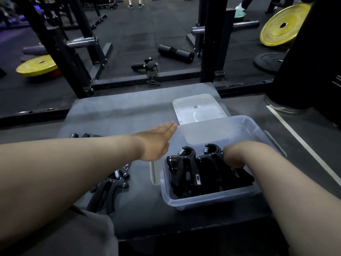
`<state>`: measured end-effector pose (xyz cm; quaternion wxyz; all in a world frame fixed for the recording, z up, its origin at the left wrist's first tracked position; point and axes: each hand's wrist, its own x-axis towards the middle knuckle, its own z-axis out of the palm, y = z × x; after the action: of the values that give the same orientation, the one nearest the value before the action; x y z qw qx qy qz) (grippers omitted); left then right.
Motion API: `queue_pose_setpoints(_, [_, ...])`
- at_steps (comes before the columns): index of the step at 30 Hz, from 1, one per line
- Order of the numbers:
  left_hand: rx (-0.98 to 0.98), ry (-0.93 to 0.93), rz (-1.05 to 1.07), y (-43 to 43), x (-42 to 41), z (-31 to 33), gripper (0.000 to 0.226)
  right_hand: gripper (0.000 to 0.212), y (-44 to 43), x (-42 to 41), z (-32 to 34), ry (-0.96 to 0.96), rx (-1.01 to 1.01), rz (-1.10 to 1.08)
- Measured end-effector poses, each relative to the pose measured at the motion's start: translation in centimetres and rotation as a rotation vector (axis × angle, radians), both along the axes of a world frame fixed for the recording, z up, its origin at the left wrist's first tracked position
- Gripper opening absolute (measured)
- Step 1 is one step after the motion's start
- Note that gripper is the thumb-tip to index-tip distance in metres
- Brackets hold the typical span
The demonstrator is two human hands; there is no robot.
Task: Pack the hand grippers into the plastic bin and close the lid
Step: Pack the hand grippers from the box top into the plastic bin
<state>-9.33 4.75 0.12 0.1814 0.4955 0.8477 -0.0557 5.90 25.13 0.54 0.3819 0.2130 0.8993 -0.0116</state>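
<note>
The left hand (155,143) hovers flat, fingers straight and together, beside the plastic bin's (208,200) left rim. The right hand (235,154) dips into the bin among black hand grippers (186,169), its fingers hidden, so I cannot tell its grip. Loose hand grippers (110,183) lie under the left forearm. The lid (197,108) lies beyond the left fingertips.

Grey padded bench top (114,111), centre of frame. Black rubber floor (144,34) beyond it.
- 10 o'clock: yellow weight plate (36,65) lying flat.
- 2 o'clock: second yellow plate (282,24), tilted, leaning; black plate (268,60) flat below it.
- 12 o'clock: black foam roll (176,53) on its side; black handle attachment (149,66) just left of it.
- 11 and 1 o'clock: black rack uprights (60,50), (212,39).
- 4 o'clock: white floor line (302,143).
- 7 o'clock: grey cloth (83,235).
</note>
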Motion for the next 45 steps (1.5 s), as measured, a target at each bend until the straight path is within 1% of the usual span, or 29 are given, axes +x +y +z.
queue_pose_setpoints(2, [-0.001,-0.014,0.028,-0.3,-0.2,-0.3,0.068,0.013,-0.7,-0.6,0.6,0.024,-0.004,0.012])
queue_pose_setpoints(3, [0.002,-0.014,0.032,-0.5,-0.2,-0.4,0.068,0.012,-1.1,-0.9,0.9,0.039,0.001,0.025])
queue_pose_setpoints(6, [0.013,-0.016,0.033,-1.1,0.0,-0.6,0.068,0.024,-2.1,-2.1,1.5,0.128,0.017,0.072])
queue_pose_setpoints(8, [0.02,-0.032,0.052,-1.6,0.1,-0.7,0.068,0.023,-3.3,-3.0,1.7,0.265,-0.013,0.041])
queue_pose_setpoints(10, [0.026,-0.043,0.067,-2.1,0.1,-0.8,0.069,0.023,-5.4,-4.0,1.5,0.467,-0.08,-0.001])
queue_pose_setpoints(12, [0.027,-0.052,0.082,-2.7,0.0,-0.9,0.07,0.034,-8.1,-4.6,0.7,0.667,-0.186,-0.009])
queue_pose_setpoints(13, [0.026,-0.054,0.086,-3.1,-0.1,-1.0,0.071,0.042,-9.4,-4.8,0.0,0.733,-0.245,0.007])
queue_pose_setpoints(15, [0.026,-0.059,0.088,-3.7,-0.2,-1.1,0.073,0.055,-11.5,-4.8,-1.1,0.805,-0.32,0.056])
queue_pose_setpoints(18, [0.014,-0.122,0.117,-4.8,-0.6,-1.4,0.077,0.059,-12.7,-5.5,-2.5,0.885,-0.33,0.129])
queue_pose_setpoints(20, [-0.055,-0.167,0.138,-5.6,-0.6,-1.8,0.078,0.059,-13.2,-6.4,-2.9,0.863,-0.281,0.177])
queue_pose_setpoints(22, [-0.149,-0.181,0.147,-6.6,-0.4,-1.9,0.073,0.058,-13.5,-7.4,-3.5,0.775,-0.236,0.155])
queue_pose_setpoints(25, [-0.294,-0.224,0.125,-8.0,-0.3,-1.6,0.067,0.062,-14.3,-8.5,-5.5,0.642,-0.157,0.234])
queue_pose_setpoints(26, [-0.34,-0.252,0.117,-8.5,-0.5,-1.2,0.067,0.067,-14.5,-8.8,-6.2,0.61,-0.146,0.235])
queue_pose_setpoints(28, [-0.411,-0.257,0.086,-9.1,-2.0,0.2,0.063,0.077,-14.8,-9.1,-6.8,0.634,-0.129,0.182])
queue_pose_setpoints(30, [-0.417,-0.198,0.088,-9.3,-4.3,1.7,0.05,0.072,-15.0,-8.8,-6.3,0.674,-0.133,0.158])
queue_pose_setpoints(31, [-0.396,-0.142,0.109,-9.6,-5.5,2.4,0.044,0.067,-15.0,-8.5,-6.0,0.692,-0.137,0.158])
queue_pose_setpoints(33, [-0.312,-0.027,0.191,-10.3,-7.8,2.8,0.039,0.064,-15.0,-8.0,-5.5,0.715,-0.155,0.142])
queue_pose_setpoints(35, [-0.245,0.035,0.244,-11.1,-9.3,1.8,0.031,0.063,-15.0,-7.7,-5.0,0.716,-0.182,0.127])
queue_pose_setpoints(37, [-0.267,0.054,0.297,-12.1,-9.8,-0.5,0.027,0.063,-15.1,-7.5,-4.9,0.713,-0.184,0.137])
queue_pose_setpoints(39, [-0.327,0.057,0.331,-13.3,-9.7,-3.1,0.029,0.063,-15.1,-7.4,-4.5,0.722,-0.177,0.161])
queue_pose_setpoints(42, [-0.453,0.053,0.301,-14.7,-9.6,-5.7,0.047,0.055,-15.2,-7.1,-4.2,0.725,-0.203,0.178])
queue_pose_setpoints(43, [-0.473,0.052,0.301,-15.1,-9.8,-6.1,0.05,0.055,-15.3,-7.1,-4.0,0.741,-0.222,0.154])
queue_pose_setpoints(45, [-0.449,0.059,0.305,-15.4,-9.9,-6.5,0.053,0.055,-15.2,-7.0,-3.8,0.755,-0.244,0.138])
